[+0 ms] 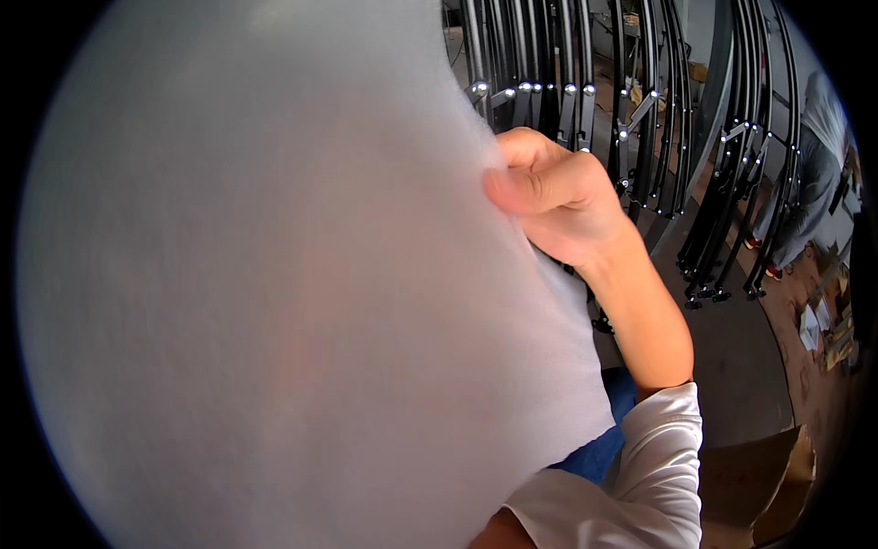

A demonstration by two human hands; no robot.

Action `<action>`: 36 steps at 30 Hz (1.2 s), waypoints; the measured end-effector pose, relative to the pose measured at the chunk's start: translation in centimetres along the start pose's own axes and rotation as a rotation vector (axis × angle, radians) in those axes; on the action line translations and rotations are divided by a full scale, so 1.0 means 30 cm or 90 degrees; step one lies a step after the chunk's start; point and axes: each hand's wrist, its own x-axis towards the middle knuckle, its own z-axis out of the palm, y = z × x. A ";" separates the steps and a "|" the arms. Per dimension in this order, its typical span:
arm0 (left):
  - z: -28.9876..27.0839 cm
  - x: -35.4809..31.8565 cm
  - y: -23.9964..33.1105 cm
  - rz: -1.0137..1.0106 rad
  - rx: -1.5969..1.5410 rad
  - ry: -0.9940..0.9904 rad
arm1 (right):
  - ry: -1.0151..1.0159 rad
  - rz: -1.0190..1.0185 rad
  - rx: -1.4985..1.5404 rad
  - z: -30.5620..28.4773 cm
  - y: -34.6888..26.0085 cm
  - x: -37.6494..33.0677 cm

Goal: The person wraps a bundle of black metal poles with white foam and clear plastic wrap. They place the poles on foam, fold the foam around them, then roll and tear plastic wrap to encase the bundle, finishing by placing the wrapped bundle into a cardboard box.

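A large, thin, pale grey sheet [347,302] fills most of the head view and looks slightly see-through. My right hand [553,188] pinches its right edge between thumb and curled fingers. The sheet's lower corner hangs down over my lap, where some blue cloth [593,457] shows. Of my left arm [505,531] only a bit of skin and a white sleeve appear at the bottom edge. My left hand is hidden behind the sheet, where a faint warm tint comes through.
Beyond my right hand stand several black metal tube frames [526,64] with silvery pivot brackets, in rows. An opened cardboard box [759,485] lies at the lower right. A person in grey clothes [814,174] is at the far right, near scattered items on the brown floor [805,375].
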 end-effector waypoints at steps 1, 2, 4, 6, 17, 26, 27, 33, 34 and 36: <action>-0.001 0.000 -0.003 0.016 0.008 0.003 | 0.024 0.001 0.053 0.000 0.008 -0.002; -0.001 -0.002 0.005 0.030 0.017 0.001 | 0.046 0.003 0.107 0.001 0.015 -0.004; 0.002 -0.002 0.014 0.060 0.029 -0.002 | 0.025 -0.020 0.158 -0.006 0.028 -0.014; 0.020 0.017 -0.007 0.089 0.019 -0.022 | 0.132 -0.028 0.149 -0.016 0.016 -0.036; 0.100 0.181 0.012 0.006 -0.183 -0.203 | 0.189 -0.331 0.052 0.012 -0.052 -0.093; 0.155 0.236 0.015 -0.129 -0.330 -0.430 | 0.269 -0.257 -0.031 0.011 -0.184 -0.052; 0.149 0.233 0.018 -0.153 -0.318 -0.453 | 0.341 -0.257 -0.015 0.048 -0.197 -0.036; 0.205 0.233 0.073 -0.205 -0.176 -0.509 | 0.208 -0.234 -0.156 0.027 -0.236 -0.022; 0.212 0.232 0.090 -0.201 -0.177 -0.510 | 0.232 -0.229 -0.148 0.033 -0.241 -0.019; 0.223 0.227 0.113 -0.191 -0.186 -0.504 | 0.162 -0.202 0.011 -0.007 -0.263 -0.030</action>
